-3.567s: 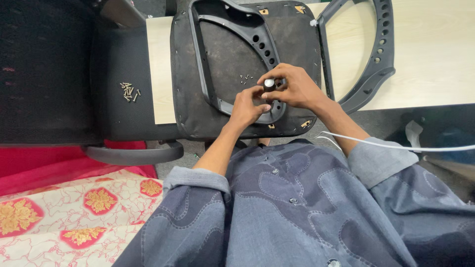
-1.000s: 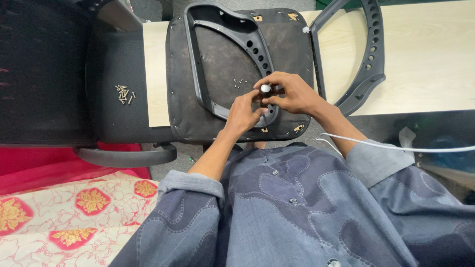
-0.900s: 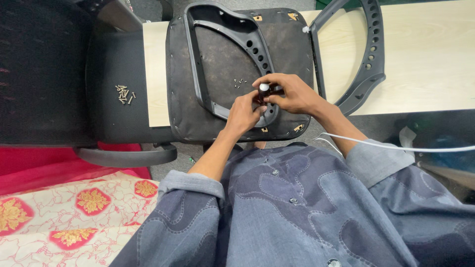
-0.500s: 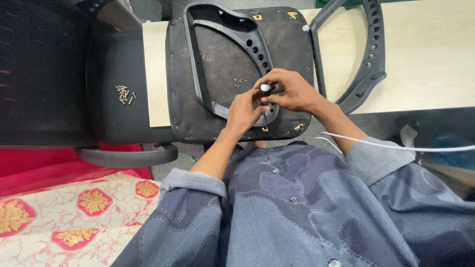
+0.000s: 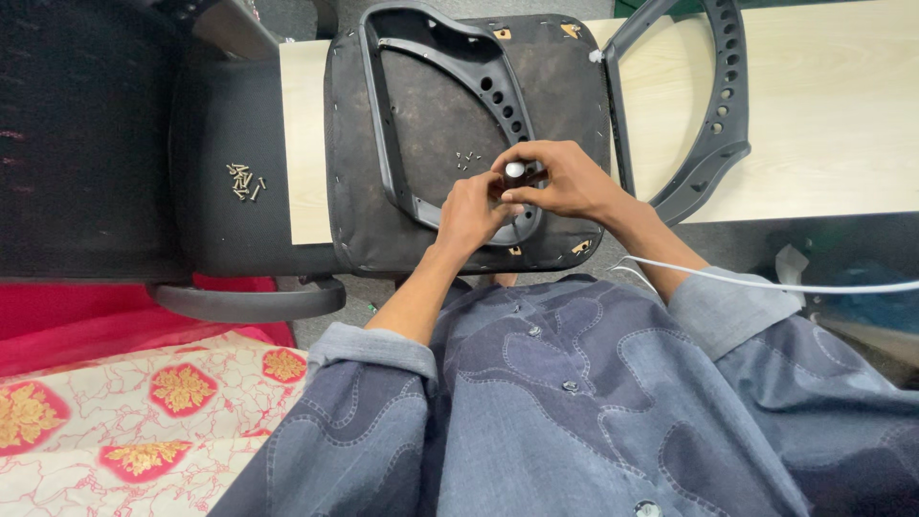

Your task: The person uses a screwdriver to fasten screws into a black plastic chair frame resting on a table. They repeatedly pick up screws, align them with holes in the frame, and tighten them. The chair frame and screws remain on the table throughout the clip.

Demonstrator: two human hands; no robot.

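Head view looks down on an upturned black seat pad (image 5: pixel 450 105) lying on a pale wooden surface (image 5: pixel 823 115), with a black armrest frame (image 5: pixel 431 124) on it. Both hands meet at the frame's near corner: the right hand (image 5: pixel 565 182) grips a small tool with a round silver end (image 5: pixel 515 170), and the left hand (image 5: pixel 469 211) is curled closed just beside it, touching the frame. Loose screws (image 5: pixel 244 180) lie well apart to the left on a black chair seat (image 5: pixel 220 191).

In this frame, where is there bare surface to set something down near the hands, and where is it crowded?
Free: the pale table top right of the loose armrest, and a narrow strip between the seat base and the black chair seat. Crowded: the seat base's near edge, where the left hand and right hand meet on a small tool, with loose screws beside them.
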